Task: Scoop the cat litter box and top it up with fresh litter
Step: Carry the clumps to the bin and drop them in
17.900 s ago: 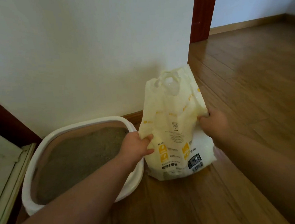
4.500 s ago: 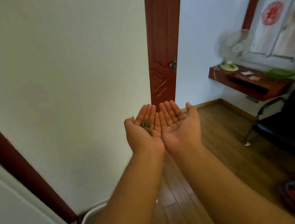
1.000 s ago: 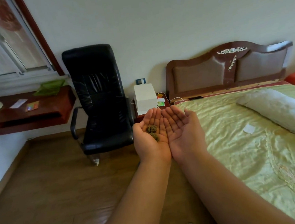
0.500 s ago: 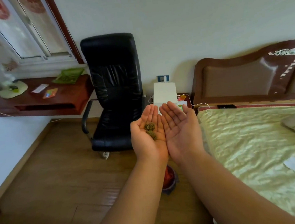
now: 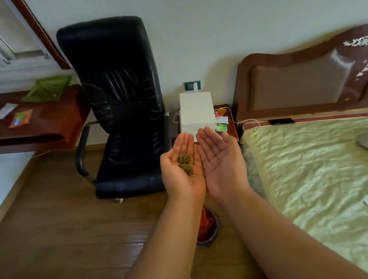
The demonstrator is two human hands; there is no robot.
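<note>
We hold both hands out palm up, side by side, their inner edges touching near the wrists. Our left hand (image 5: 182, 170) is cupped with its fingers (image 5: 184, 142) stretched out and pressed together, and two rough, crumbly greenish-brown litter clumps (image 5: 185, 164) rest in the hollow of the palm, one at 12 o'clock of the other and touching it. Our right hand (image 5: 221, 164) lies flat and bare, its fingers (image 5: 209, 135) extended and close together, the thumb set off toward 2 o'clock.

Beneath our forearms, at 6 o'clock of the hands, a small round bin (image 5: 208, 226) stands on the wooden plank floor (image 5: 60, 235); something red and crumpled fills it, though we cannot tell what it is.

At 10 o'clock of the hands stands a black chair (image 5: 119, 109) with glossy, creased leather-like upholstery and a curved armrest. At 12 o'clock a plain white box (image 5: 196, 114) sits on a dark nightstand, with a white cable trailing toward the bed. At 3 o'clock spreads a bed (image 5: 317, 172) under a crinkled, shiny pale-green cover, backed by a curved, padded brown headboard (image 5: 301, 81). At 9 o'clock a reddish-brown wooden shelf (image 5: 45, 126) carries a green pouch and small packets.
</note>
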